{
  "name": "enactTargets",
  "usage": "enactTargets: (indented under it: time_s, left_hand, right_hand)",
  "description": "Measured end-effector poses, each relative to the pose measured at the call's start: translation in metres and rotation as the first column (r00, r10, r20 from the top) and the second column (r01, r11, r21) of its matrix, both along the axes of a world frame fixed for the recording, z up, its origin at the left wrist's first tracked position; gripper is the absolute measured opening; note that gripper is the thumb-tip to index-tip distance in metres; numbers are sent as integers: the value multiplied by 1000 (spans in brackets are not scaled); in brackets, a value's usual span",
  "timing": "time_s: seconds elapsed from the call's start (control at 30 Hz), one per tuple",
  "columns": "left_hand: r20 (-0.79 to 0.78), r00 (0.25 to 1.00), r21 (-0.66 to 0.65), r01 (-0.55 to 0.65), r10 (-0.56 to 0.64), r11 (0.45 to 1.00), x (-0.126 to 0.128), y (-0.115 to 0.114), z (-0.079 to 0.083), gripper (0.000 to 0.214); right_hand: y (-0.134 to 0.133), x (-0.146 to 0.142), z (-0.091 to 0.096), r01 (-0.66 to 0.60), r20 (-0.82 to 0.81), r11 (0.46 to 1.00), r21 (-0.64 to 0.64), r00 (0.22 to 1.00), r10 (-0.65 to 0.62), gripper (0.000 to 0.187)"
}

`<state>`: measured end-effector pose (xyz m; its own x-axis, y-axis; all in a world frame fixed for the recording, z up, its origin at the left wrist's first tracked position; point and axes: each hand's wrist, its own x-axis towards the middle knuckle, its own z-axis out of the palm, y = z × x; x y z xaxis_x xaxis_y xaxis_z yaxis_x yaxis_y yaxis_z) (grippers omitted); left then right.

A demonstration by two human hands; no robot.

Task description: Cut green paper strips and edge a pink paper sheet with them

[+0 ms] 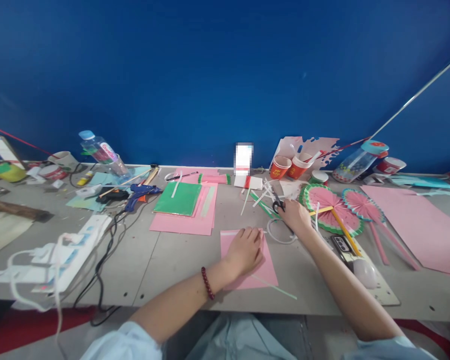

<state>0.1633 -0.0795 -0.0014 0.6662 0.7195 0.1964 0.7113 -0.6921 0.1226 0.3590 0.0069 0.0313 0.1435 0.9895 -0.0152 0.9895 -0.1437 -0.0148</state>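
Observation:
A pink sheet of paper [268, 272] lies at the table's front, with a pale strip along its top edge. My left hand [246, 250] rests on it palm down, fingers laid over the paper near its upper right edge. A thin pale green strip [283, 291] lies across the sheet's lower part and runs off to the right. Farther right, my right hand [295, 216] reaches to the scissors [276, 201], its fingers closed at the dark handles; the fingertips are partly hidden. White and green paper strips [261, 204] and a roll of clear tape [281, 239] lie close by.
Left of the pink sheet are a green paper pack [178, 198], a blue glue gun [140, 194] and a white power strip [82, 252] with cables. Watermelon-patterned paper fans [345, 217], a phone [343, 245] and pink paper [420, 227] lie right. Red cups [280, 167] stand behind.

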Motion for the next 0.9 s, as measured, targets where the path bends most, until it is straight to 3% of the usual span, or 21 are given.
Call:
enactTargets:
  time_s: [0.2,0.37,0.5,0.7,0.8,0.9]
  left_hand:
    - [62,998,5,-5,5,1000,-1,6,-4,41]
    - [95,988,24,-127,124,992,-2,14,-6,32]
    - [94,984,22,-154,152,988,-3,16,-6,22]
    - [169,966,-98,-181,195,979,-5,21,-5,19]
    - [209,952,-188,-186,224,964,-4,25,0,16]
    - [214,948,-298,-168,237,940,-4,30,10,9]
  right_hand:
    - [4,2,9,19,1,996,-84,1000,-19,33]
    - [-5,11,24,24,32,995,-93,999,-21,32]
    - [-19,21,33,-18,89,1000,-12,996,19,30]
    - [-26,31,29,-87,131,969,229,990,58,28]
    - [-30,37,23,-32,34,940,340,999,22,29]
    - [-38,42,12,57,-254,921,385,966,47,29]
